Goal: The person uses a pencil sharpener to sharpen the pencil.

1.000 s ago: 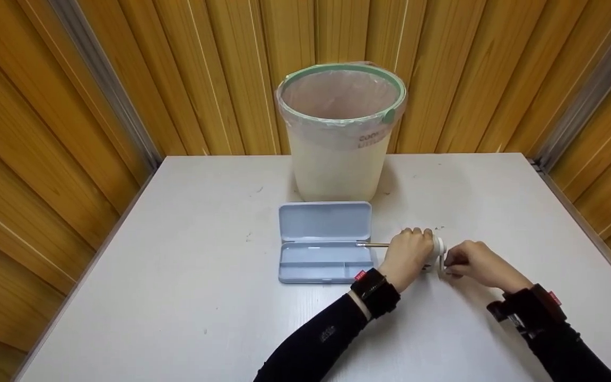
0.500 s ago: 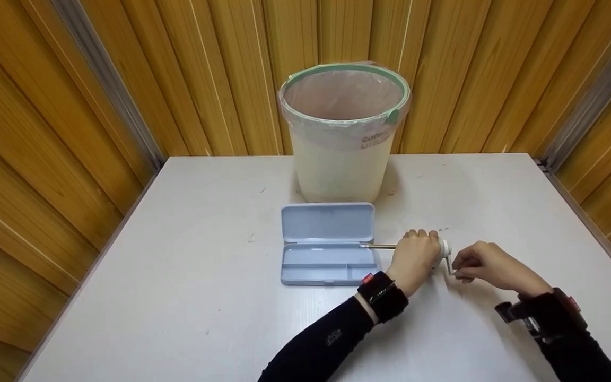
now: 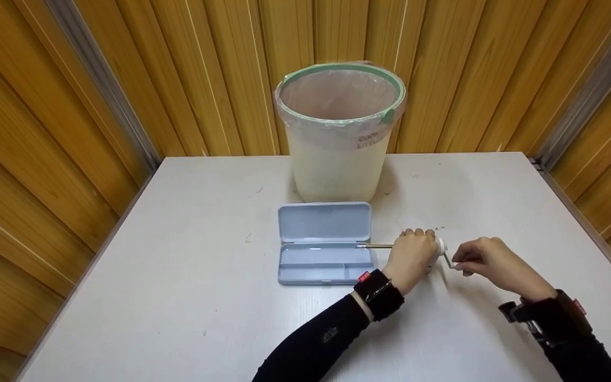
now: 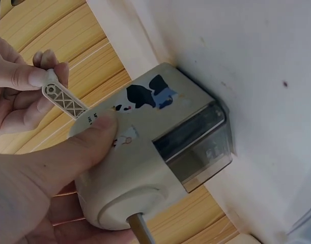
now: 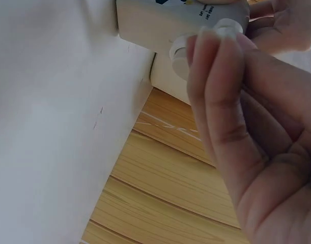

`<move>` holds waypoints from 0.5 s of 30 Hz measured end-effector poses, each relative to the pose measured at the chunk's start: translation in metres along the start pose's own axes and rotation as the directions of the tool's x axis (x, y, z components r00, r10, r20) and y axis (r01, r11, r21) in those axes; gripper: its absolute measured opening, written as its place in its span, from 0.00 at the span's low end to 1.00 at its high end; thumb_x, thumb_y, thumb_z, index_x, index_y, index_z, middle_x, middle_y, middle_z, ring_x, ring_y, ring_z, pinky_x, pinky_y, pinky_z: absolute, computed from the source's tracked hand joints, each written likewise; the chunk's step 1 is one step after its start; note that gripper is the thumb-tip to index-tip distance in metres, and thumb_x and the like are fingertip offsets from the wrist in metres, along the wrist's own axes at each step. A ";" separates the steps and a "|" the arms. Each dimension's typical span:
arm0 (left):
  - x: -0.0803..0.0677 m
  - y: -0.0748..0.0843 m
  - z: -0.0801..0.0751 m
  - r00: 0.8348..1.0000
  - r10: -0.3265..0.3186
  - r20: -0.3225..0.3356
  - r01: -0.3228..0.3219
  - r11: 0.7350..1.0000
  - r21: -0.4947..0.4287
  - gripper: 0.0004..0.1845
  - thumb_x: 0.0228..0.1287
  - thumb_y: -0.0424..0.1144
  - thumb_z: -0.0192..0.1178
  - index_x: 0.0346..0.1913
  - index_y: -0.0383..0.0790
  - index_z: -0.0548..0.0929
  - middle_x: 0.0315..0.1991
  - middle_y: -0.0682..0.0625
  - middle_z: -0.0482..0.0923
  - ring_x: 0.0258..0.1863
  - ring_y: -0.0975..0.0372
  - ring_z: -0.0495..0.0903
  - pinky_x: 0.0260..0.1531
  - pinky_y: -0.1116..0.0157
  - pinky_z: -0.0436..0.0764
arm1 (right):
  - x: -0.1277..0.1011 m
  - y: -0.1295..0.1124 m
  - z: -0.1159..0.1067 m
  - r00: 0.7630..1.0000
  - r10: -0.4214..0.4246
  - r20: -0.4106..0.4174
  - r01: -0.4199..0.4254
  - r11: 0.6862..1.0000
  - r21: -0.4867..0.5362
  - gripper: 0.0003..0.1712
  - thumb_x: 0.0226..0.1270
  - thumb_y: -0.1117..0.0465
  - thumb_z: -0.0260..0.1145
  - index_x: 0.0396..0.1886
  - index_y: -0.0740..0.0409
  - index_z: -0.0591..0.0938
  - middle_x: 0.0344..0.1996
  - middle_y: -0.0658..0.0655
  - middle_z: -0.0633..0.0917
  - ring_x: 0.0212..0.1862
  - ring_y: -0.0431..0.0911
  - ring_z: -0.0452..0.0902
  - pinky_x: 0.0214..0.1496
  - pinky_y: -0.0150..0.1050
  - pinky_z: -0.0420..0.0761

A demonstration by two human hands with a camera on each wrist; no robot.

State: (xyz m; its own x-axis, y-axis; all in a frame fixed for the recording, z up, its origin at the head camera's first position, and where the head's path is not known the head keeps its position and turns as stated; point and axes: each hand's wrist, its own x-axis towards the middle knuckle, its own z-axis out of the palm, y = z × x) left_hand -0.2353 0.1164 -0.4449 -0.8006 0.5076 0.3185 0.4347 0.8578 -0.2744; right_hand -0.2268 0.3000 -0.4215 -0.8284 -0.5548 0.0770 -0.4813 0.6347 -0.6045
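Observation:
My left hand [image 3: 414, 254] grips an off-white crank pencil sharpener [image 4: 130, 162] with dark cartoon prints and a see-through shavings drawer [image 4: 206, 155]. A thin brownish pencil [image 4: 140, 229] sticks out of the sharpener's round front; in the head view its silvery far end overlaps the edge of the pale blue pencil case [image 3: 311, 253]. At the sharpener's other end, my right hand [image 3: 488, 262] pinches the small white knob of the crank [image 4: 67, 100] between thumb and fingers. My left thumb [image 4: 89, 145] presses on the printed side. Most of the sharpener is hidden behind my left hand in the head view.
The pencil case lies with its lid [image 3: 324, 223] raised, its tray split into compartments. Right behind it stands a cream bin [image 3: 337, 167] with a green rim and a plastic liner. Small dark specks dot the white table [image 3: 178, 254]. Wood-patterned walls [image 3: 231, 79] enclose it.
The crank has swung from hanging nearly straight down to slanting right, and my right hand has moved slightly right with it. My left hand stays on the sharpener.

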 end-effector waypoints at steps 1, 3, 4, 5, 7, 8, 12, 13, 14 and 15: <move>0.000 -0.001 0.000 1.000 0.005 -0.002 -0.005 1.000 0.000 0.08 0.64 0.37 0.59 0.44 0.50 0.84 0.34 0.59 0.84 0.31 0.68 0.82 0.32 0.75 0.81 | 0.000 -0.001 0.000 1.000 -0.004 -0.014 0.003 1.000 -0.011 0.03 0.61 0.70 0.68 0.33 0.67 0.85 0.29 0.62 0.89 0.28 0.33 0.81 0.30 0.33 0.83; 0.001 -0.002 0.001 1.000 0.011 -0.005 -0.011 1.000 0.002 0.08 0.65 0.37 0.58 0.44 0.50 0.84 0.35 0.59 0.84 0.31 0.68 0.81 0.31 0.75 0.81 | 0.000 -0.002 0.001 0.999 -0.019 -0.043 0.018 0.999 -0.037 0.02 0.59 0.71 0.68 0.33 0.66 0.85 0.29 0.61 0.89 0.28 0.32 0.80 0.29 0.31 0.82; 0.001 -0.002 0.001 1.000 0.011 -0.009 -0.011 1.000 0.005 0.08 0.65 0.37 0.58 0.44 0.50 0.84 0.35 0.59 0.84 0.30 0.68 0.81 0.30 0.75 0.81 | -0.001 -0.002 0.002 0.998 -0.028 -0.057 0.025 0.998 -0.050 0.02 0.59 0.71 0.69 0.33 0.66 0.86 0.29 0.60 0.89 0.28 0.32 0.80 0.29 0.30 0.81; 0.001 -0.002 0.002 1.000 0.011 -0.014 -0.011 1.000 0.009 0.08 0.66 0.37 0.57 0.43 0.50 0.84 0.34 0.59 0.84 0.30 0.68 0.81 0.30 0.75 0.81 | -0.001 -0.002 0.003 0.996 -0.037 -0.076 0.032 0.997 -0.065 0.02 0.58 0.71 0.69 0.32 0.65 0.86 0.29 0.59 0.89 0.28 0.31 0.79 0.29 0.30 0.81; 0.000 -0.003 0.002 1.000 0.004 -0.025 -0.004 1.000 0.022 0.08 0.66 0.37 0.56 0.43 0.50 0.84 0.34 0.59 0.84 0.29 0.68 0.81 0.29 0.75 0.80 | -0.002 -0.002 0.005 0.992 -0.056 -0.110 0.046 0.995 -0.092 0.03 0.57 0.72 0.69 0.32 0.63 0.86 0.29 0.57 0.89 0.28 0.30 0.79 0.29 0.29 0.80; 0.000 -0.003 0.002 1.000 0.000 -0.031 0.001 1.000 0.027 0.08 0.67 0.37 0.56 0.42 0.50 0.84 0.33 0.59 0.84 0.29 0.69 0.81 0.28 0.76 0.80 | -0.002 -0.002 0.007 0.990 -0.067 -0.127 0.054 0.993 -0.103 0.04 0.57 0.73 0.69 0.31 0.63 0.86 0.28 0.56 0.89 0.28 0.30 0.78 0.28 0.29 0.79; 0.000 -0.003 0.002 0.999 -0.001 -0.054 0.003 0.999 0.038 0.07 0.66 0.38 0.56 0.40 0.51 0.84 0.31 0.60 0.83 0.27 0.69 0.80 0.27 0.76 0.79 | -0.006 -0.002 0.013 0.977 -0.089 -0.193 0.063 0.988 -0.138 0.06 0.57 0.74 0.69 0.30 0.60 0.86 0.26 0.52 0.88 0.28 0.29 0.78 0.28 0.28 0.78; 0.000 -0.003 0.002 0.998 0.001 -0.055 0.001 0.999 0.036 0.07 0.66 0.38 0.56 0.40 0.51 0.84 0.31 0.60 0.83 0.27 0.69 0.80 0.27 0.76 0.79 | -0.006 -0.002 0.015 0.973 -0.097 -0.211 0.067 0.987 -0.145 0.06 0.57 0.74 0.69 0.30 0.59 0.86 0.26 0.52 0.88 0.28 0.29 0.79 0.28 0.28 0.78; 0.000 -0.003 0.001 0.999 0.003 -0.053 -0.001 0.999 0.036 0.07 0.66 0.38 0.56 0.39 0.51 0.84 0.31 0.61 0.83 0.27 0.69 0.80 0.27 0.76 0.79 | -0.007 -0.002 0.016 0.968 -0.105 -0.229 0.072 0.986 -0.150 0.06 0.57 0.73 0.69 0.30 0.59 0.86 0.26 0.52 0.88 0.28 0.30 0.79 0.28 0.28 0.79; 0.000 -0.003 0.001 0.999 0.006 -0.050 -0.004 0.999 0.033 0.07 0.65 0.37 0.56 0.39 0.52 0.84 0.32 0.61 0.83 0.27 0.69 0.80 0.27 0.76 0.79 | -0.008 -0.003 0.018 0.963 -0.112 -0.246 0.075 0.985 -0.155 0.06 0.56 0.73 0.70 0.30 0.58 0.86 0.26 0.52 0.88 0.28 0.29 0.79 0.29 0.27 0.79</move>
State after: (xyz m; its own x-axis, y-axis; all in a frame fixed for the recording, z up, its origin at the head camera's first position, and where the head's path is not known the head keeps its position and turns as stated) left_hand -0.2375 0.1137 -0.4450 -0.7764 0.5158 0.3622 0.4241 0.8527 -0.3051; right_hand -0.2140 0.2933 -0.4346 -0.8144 -0.4727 0.3366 -0.5803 0.6672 -0.4670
